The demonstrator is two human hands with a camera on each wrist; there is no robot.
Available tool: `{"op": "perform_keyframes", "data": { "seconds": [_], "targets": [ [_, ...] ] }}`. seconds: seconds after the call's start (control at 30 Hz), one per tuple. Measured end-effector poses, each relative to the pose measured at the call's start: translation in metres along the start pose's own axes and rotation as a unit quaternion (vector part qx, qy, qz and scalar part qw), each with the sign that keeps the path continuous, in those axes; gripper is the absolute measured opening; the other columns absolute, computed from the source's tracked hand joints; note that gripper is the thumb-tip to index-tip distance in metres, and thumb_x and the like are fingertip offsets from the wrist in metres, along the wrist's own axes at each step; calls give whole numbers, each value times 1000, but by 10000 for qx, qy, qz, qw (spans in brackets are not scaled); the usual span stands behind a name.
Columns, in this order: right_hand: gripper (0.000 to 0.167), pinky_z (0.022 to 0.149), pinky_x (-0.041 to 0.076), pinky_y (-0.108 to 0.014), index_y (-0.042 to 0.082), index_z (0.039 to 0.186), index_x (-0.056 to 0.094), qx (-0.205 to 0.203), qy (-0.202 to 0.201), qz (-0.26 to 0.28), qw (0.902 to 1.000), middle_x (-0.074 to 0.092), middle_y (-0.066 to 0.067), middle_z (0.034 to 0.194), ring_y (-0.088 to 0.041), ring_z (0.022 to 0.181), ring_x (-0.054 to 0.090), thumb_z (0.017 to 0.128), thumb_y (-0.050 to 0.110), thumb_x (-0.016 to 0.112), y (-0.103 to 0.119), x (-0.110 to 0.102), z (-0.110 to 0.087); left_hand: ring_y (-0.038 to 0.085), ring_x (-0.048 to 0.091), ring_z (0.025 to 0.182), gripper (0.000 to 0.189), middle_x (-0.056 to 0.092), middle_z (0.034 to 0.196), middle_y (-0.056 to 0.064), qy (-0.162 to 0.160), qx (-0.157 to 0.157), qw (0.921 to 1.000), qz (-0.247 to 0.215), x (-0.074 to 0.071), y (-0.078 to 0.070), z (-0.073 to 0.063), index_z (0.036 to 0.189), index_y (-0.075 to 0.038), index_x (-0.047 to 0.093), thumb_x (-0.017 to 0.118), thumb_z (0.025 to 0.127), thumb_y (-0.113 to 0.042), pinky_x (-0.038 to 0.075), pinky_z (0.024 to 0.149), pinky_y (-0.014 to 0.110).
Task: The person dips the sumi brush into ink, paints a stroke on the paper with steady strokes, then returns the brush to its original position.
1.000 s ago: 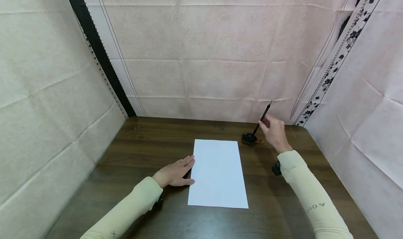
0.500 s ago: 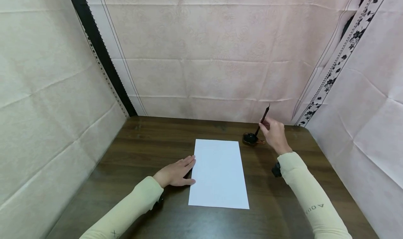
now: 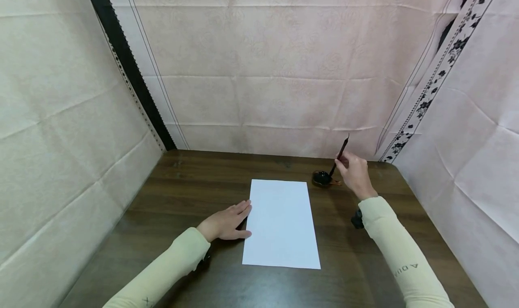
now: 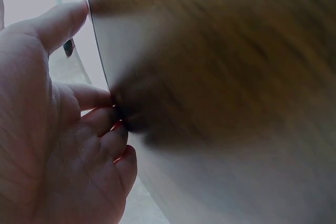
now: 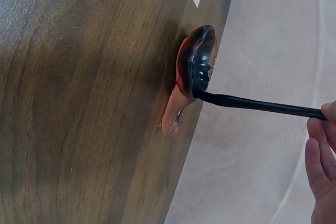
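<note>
Two hands working. Right hand (image 3: 353, 174) has a narrow grip on the brush (image 5: 257, 105), which is tilted, lower end at the rim of the dark-filled dish (image 3: 321, 178). Left hand (image 3: 225, 222) has fingers straight, thumb spread, tips on the left edge of the paper (image 3: 281, 224). Dish sits on the counter (image 3: 190, 186) just off the paper's far right corner. Cloth backdrop (image 3: 259, 101) blocks close behind; side cloth (image 3: 478, 146) stands to the right.
</note>
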State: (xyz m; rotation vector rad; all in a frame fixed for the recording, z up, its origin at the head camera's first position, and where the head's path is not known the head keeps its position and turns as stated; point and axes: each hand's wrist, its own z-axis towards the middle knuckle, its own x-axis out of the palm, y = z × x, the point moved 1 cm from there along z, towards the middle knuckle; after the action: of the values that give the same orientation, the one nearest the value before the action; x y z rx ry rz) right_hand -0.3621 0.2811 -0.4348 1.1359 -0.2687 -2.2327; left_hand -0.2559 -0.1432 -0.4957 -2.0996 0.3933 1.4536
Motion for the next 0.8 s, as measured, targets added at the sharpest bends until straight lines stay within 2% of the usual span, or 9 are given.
{"op": "perform_keyframes", "data": {
  "seconds": [0.23,0.8],
  "targets": [
    [12,83,63,-55,-1,109,73,142,142,43,9998,77,-23,104,-39,96,76,102,8,69,-1,-2,-2,31,19,166,89,18,178,14,-25,8,10000,-12,0,1,0,167,-3,25,58,104,-55,26,133,49],
    [11,81,63,-54,-1,108,73,144,204,-12,9997,77,-23,103,-38,94,76,102,8,69,2,-9,-4,30,20,166,90,19,178,13,-36,10,10000,46,2,1,1,167,-3,25,58,103,-56,27,133,48]
  ]
}}
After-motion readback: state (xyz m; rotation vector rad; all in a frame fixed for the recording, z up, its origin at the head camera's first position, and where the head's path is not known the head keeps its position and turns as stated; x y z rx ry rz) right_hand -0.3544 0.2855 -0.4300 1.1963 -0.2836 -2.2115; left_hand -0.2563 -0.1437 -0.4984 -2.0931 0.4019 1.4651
